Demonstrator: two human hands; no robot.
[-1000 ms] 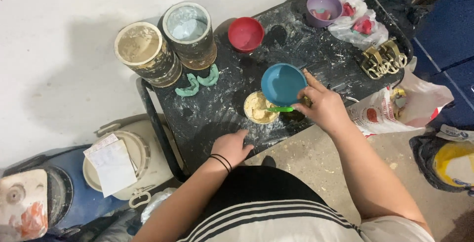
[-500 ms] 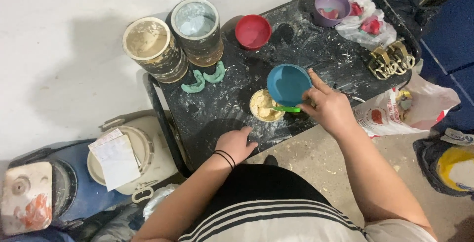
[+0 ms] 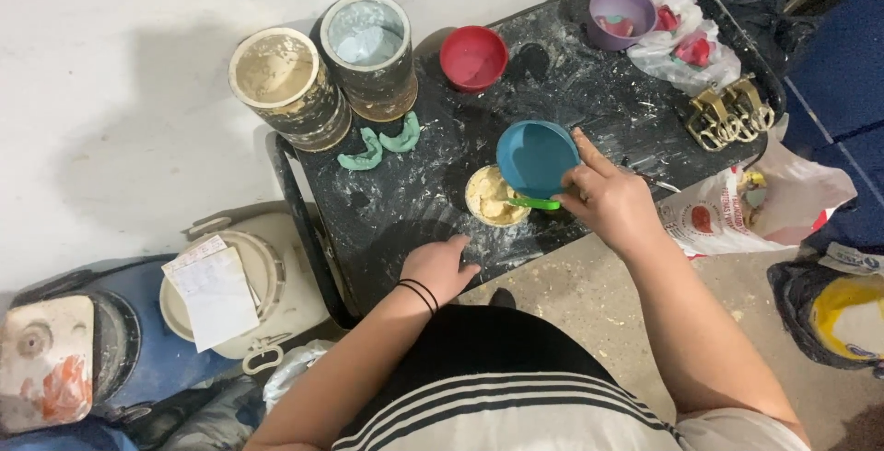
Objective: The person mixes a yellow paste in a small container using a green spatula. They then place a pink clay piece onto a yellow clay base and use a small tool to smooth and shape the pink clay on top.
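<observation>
Gripping nothing, the left hand [image 3: 440,267] is lying flat and open on the near edge of the dark, powder-smeared table [image 3: 589,110], fingers spread; going left to right, a white lidded bucket [image 3: 241,285] with a paper sheet on it is standing on the floor at the near left; two crusted tubs [image 3: 322,69] are sitting at the far left of the table, with two green curved moulds [image 3: 382,143] lying just beside them; a red bowl [image 3: 472,57] is resting farther back; near the table's middle, a small cup of pale yellowish paste [image 3: 494,198] is sitting just right of the left hand; the right hand [image 3: 612,201] is pinching the near rim of a blue bowl [image 3: 536,156], tilting it over the cup, with a green spatula [image 3: 534,203] showing beneath it; the bowl is looking light, flexible and likely slick with residue, so a firm rim pinch is seeming best; the paste is looking soft and wet; far right, a purple bowl [image 3: 622,17] and brass frames [image 3: 727,112] are lying
</observation>
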